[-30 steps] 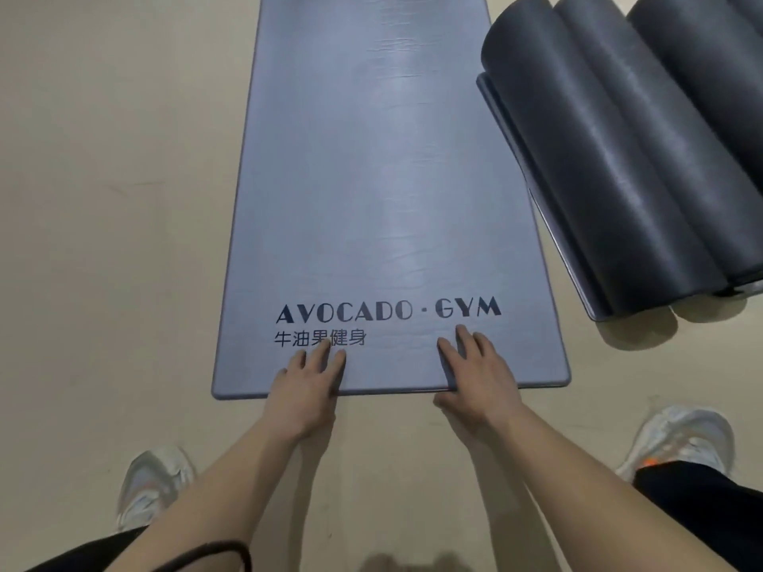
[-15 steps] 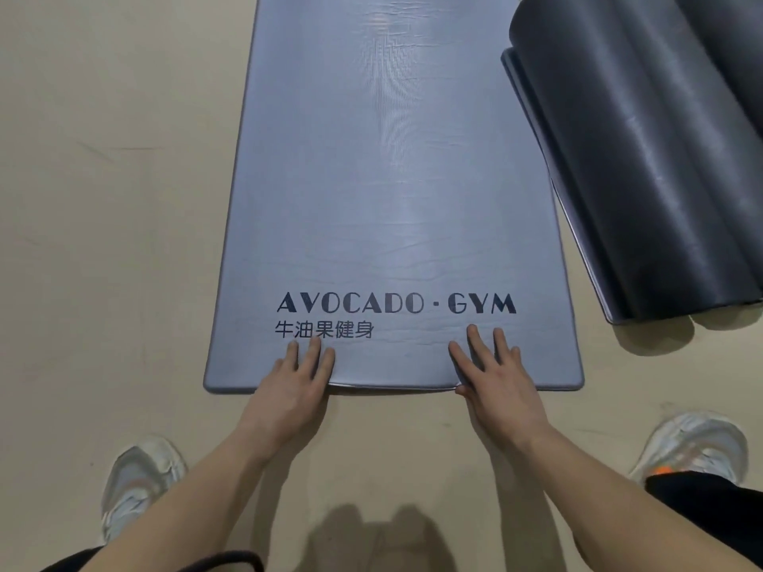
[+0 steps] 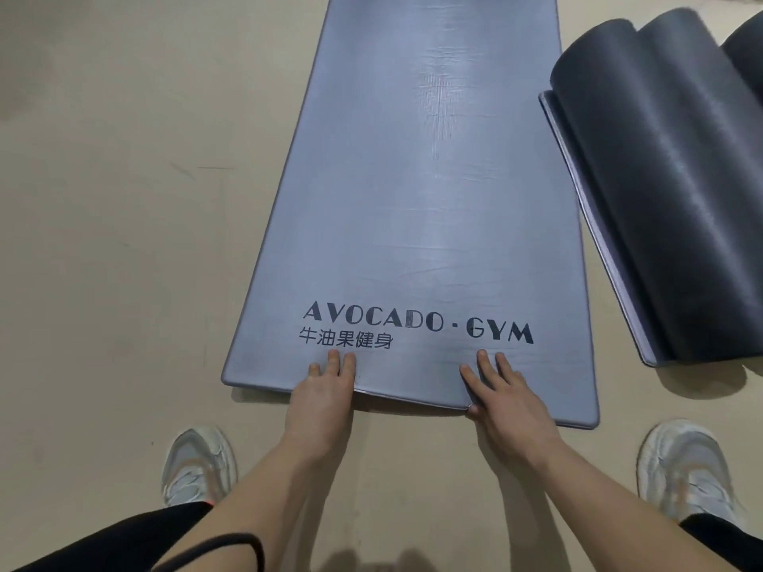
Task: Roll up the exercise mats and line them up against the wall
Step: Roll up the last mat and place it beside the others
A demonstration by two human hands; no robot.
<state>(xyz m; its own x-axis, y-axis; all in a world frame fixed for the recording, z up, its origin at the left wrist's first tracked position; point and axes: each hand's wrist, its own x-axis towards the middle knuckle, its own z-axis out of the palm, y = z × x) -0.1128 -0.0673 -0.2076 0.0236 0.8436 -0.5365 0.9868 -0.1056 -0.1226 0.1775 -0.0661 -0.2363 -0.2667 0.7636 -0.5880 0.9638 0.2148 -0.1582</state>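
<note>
Floor [image 3: 124, 200]: beige and smooth, lying under everything in view.

Flat mat [image 3: 413, 200]: grey-blue, lying unrolled on the floor and running from just ahead of the person away past the top of the view. Its near edge is rising slightly off the floor between the two hands, while both near corners are lying flat.

Rolled mats [image 3: 669, 200]: dark grey rolls lying side by side and touching, on the floor to the right of the flat mat and apart from it. A loose flap of the nearest roll is lying flat along its left side.

Left arm [image 3: 247, 489]: bare, reaching forward and slightly rightward with the wrist straight.

Right arm [image 3: 619, 501]: bare, reaching forward and leftward, angling in towards the mat's near edge.

Shoes: a white left shoe [image 3: 198, 464] and a white right shoe [image 3: 685, 468] are standing wide apart on the floor, outside the arms.

Left hand [image 3: 320, 402]: lying palm down over the near edge, fingers [image 3: 333, 363] straight and close together on top of the mat. The thumb is hidden, so I cannot tell whether it is gripping.

Right hand [image 3: 508, 410]: lying palm down over the near edge, fingers straight on top and the thumb [image 3: 472, 408] tucking in at the edge, pinching the mat.

Lettering [image 3: 417, 324]: dark print reading "AVOCADO · GYM" over a line of Chinese characters, sitting just beyond the fingertips.
</note>
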